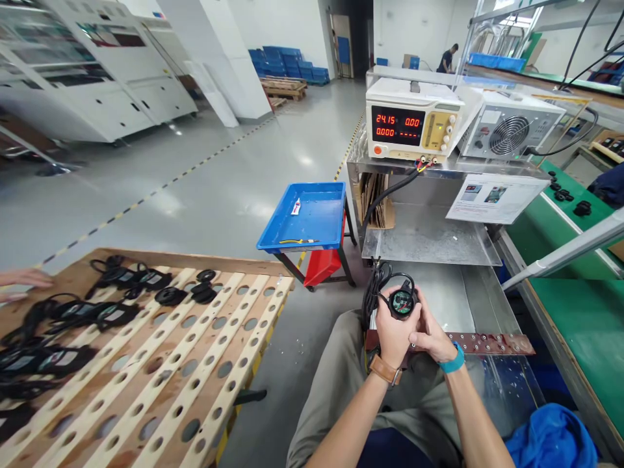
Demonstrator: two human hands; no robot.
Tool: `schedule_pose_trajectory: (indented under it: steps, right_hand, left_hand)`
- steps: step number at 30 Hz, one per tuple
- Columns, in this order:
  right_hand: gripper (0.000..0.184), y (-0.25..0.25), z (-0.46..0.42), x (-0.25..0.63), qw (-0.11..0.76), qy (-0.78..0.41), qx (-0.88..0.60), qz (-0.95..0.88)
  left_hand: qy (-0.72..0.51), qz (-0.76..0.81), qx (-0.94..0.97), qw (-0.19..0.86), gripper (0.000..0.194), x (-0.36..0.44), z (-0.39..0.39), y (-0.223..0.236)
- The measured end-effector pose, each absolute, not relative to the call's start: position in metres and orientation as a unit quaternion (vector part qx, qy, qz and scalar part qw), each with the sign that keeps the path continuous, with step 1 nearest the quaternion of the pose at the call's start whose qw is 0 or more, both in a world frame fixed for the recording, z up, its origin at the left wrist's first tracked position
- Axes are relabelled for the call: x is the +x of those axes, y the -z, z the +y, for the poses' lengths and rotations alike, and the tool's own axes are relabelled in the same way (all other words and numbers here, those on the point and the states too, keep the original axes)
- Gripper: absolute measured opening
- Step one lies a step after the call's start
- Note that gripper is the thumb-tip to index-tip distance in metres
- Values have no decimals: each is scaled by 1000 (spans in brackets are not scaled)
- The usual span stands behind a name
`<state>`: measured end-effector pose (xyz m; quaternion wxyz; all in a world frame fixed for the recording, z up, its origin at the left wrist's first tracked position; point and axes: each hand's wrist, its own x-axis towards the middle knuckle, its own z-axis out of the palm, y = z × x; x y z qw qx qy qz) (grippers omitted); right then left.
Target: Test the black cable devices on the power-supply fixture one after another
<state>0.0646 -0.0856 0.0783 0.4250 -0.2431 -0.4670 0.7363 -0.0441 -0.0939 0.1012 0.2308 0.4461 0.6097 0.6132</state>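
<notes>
Above my lap, both hands are wrapped round a round black housing [402, 301] whose open face shows a green circuit board with small red and white parts. My left hand [394, 331], with a brown strap at the wrist, grips its left side and underside. On the right side, my right hand [429, 331], with a blue band at the wrist, closes against it, thumb over the left hand. A thick black cable [374, 289] loops from the housing and hangs in a bundle at its left. The fingers beneath the housing are hidden.
A power supply [414, 120] with red digits stands on the steel bench. Left of it is a blue tray [312, 214] with yellow-handled tool and small tube. A slatted wooden rack [209, 338] holds several black cabled units; another person's hand [24, 279] reaches over it.
</notes>
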Motion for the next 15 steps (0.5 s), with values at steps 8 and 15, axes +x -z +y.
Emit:
schedule_pose_trajectory:
  steps: [8, 15]
  right_hand:
    - [126, -72, -98, 70, 350, -671, -318, -572]
    - [127, -46, -82, 80, 300, -615, -400, -609]
  left_hand:
    - [-639, 605, 366, 303, 46, -45, -105, -109]
    - [-645, 610, 298, 351, 64, -54, -107, -109]
